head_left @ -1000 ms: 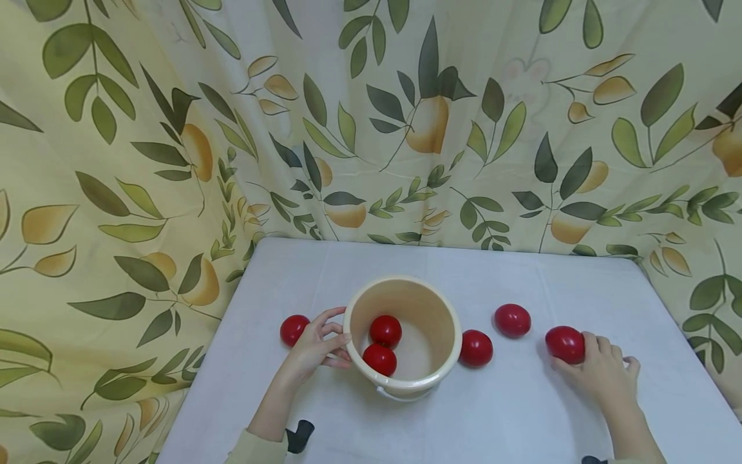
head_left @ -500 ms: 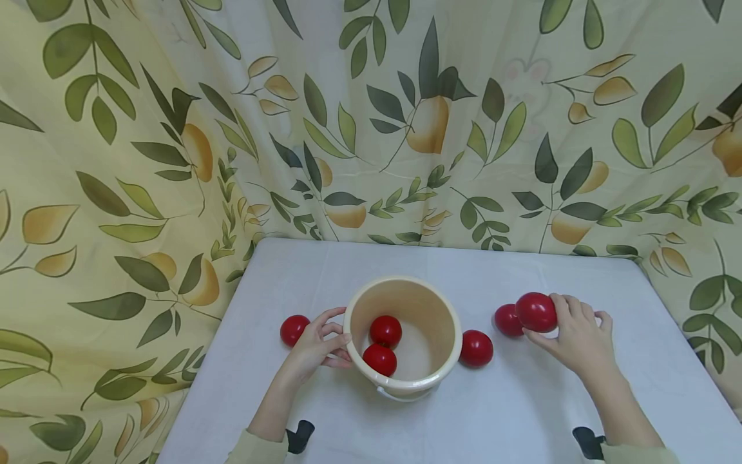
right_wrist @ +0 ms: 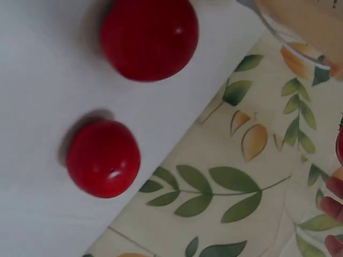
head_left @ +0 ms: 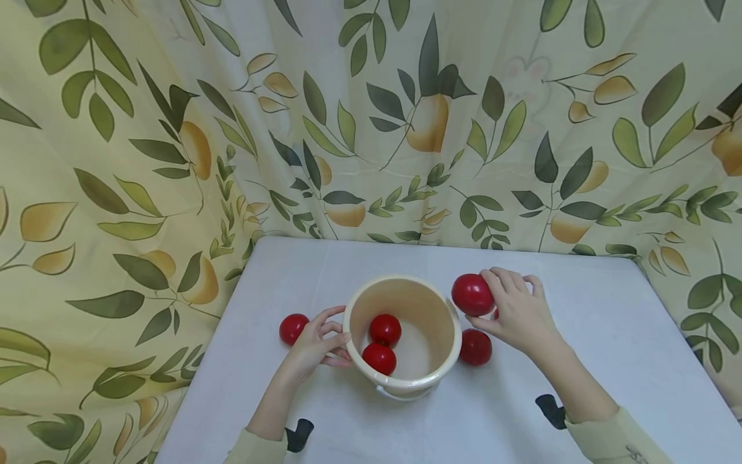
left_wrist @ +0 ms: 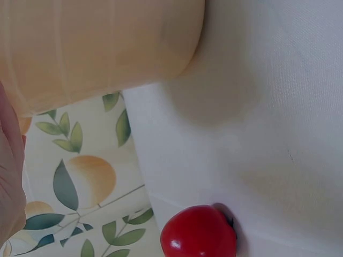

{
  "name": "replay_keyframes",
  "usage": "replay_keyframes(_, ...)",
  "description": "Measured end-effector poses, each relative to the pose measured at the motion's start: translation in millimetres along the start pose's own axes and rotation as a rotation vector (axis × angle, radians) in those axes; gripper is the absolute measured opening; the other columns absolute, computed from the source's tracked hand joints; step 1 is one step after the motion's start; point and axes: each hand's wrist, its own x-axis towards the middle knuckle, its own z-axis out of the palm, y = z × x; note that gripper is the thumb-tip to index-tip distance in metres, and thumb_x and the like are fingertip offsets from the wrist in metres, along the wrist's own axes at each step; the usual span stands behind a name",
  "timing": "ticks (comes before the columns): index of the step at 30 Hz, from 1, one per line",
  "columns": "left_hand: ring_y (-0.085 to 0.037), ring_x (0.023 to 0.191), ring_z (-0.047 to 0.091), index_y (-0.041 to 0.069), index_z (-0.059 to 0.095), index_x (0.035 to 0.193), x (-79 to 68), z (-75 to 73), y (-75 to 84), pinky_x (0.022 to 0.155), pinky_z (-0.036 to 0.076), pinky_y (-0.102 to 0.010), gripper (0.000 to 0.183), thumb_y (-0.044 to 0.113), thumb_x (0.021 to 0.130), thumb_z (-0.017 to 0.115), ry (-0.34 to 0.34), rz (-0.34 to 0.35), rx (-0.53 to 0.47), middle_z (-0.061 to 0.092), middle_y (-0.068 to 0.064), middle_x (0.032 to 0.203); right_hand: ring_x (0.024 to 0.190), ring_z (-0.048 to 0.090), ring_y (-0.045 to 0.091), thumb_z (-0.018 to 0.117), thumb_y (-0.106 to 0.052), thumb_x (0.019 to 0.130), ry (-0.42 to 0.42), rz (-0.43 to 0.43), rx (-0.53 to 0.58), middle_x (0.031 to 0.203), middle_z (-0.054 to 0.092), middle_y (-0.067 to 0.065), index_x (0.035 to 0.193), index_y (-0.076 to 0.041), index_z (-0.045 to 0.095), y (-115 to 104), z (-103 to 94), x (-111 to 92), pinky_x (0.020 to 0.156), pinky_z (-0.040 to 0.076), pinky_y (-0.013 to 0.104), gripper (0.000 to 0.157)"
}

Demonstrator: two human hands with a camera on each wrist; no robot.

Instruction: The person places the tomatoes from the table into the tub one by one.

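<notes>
A cream bucket (head_left: 406,385) stands upright on the table, with two red tomatoes (head_left: 385,330) on its floor. My left hand (head_left: 315,343) holds the bucket's left rim, its thumb at the edge and fingers along the outside. My right hand (head_left: 516,312) grips a red tomato (head_left: 472,294) between thumb and fingers, raised close to the bucket's right rim. Beneath it, a tomato (head_left: 475,348) lies right beside the bucket. Another tomato (right_wrist: 103,159) shows whole in the right wrist view; in the head view the right hand mostly hides it.
Left of the bucket, partly behind my left hand, lies one more tomato (head_left: 293,328); its dark stem end shows in the left wrist view. A white cloth covers the table (head_left: 464,419). A leaf-and-fruit patterned curtain (head_left: 359,161) hangs along the back and left edges.
My right hand has lifted the tomato from the table's right side and carried it left, over another tomato, to near the bucket's rim. The left hand has stayed at the bucket.
</notes>
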Motion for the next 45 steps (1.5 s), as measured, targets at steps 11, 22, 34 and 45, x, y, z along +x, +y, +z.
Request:
replay_keyframes(11, -0.025, 0.067, 0.067, 0.011, 0.036, 0.136, 1.7, -1.2, 0.1, 0.065, 0.056, -0.041, 0.056, 0.005, 0.086, 0.06, -0.003, -0.011, -0.007, 0.056, -0.015, 0.096, 0.112, 0.045, 0.032, 0.085, -0.042, 0.052, -0.065, -0.237, -0.015, 0.122, 0.051, 0.015, 0.124, -0.008, 0.048, -47, 12.5, 23, 0.093, 0.035, 0.057, 0.087)
replay_keyframes(22, -0.024, 0.067, 0.067, 0.011, 0.037, 0.136, 2.0, -1.3, 1.4, 0.064, 0.056, -0.042, 0.056, 0.006, 0.086, 0.061, -0.008, -0.015, -0.018, 0.056, -0.015, 0.095, 0.113, 0.044, 0.029, 0.081, -0.046, 0.059, -0.111, -0.444, -0.06, 0.121, 0.052, 0.011, 0.126, -0.01, 0.048, -74, 36.8, 31, 0.095, 0.038, 0.052, 0.083)
replay_keyframes(34, -0.024, 0.067, 0.067, 0.011, 0.036, 0.136, 2.7, -2.0, -0.1, 0.065, 0.056, -0.041, 0.056, 0.006, 0.086, 0.061, -0.013, -0.012, -0.012, 0.057, -0.01, 0.092, 0.11, 0.046, 0.027, 0.084, -0.043, 0.055, -0.189, -0.537, -0.141, 0.117, 0.053, 0.008, 0.124, -0.012, 0.049, -85, 54.2, 35, 0.097, 0.036, 0.048, 0.084)
replay_keyframes(45, -0.024, 0.066, 0.067, 0.011, 0.036, 0.136, 2.3, -1.7, -1.0, 0.065, 0.056, -0.04, 0.054, 0.003, 0.087, 0.058, 0.0, -0.017, -0.006, 0.056, -0.009, 0.092, 0.108, 0.045, 0.024, 0.078, -0.051, 0.058, -0.289, -0.561, -0.35, 0.113, 0.052, 0.005, 0.123, -0.017, 0.047, -89, 61.1, 33, 0.096, 0.037, 0.043, 0.079)
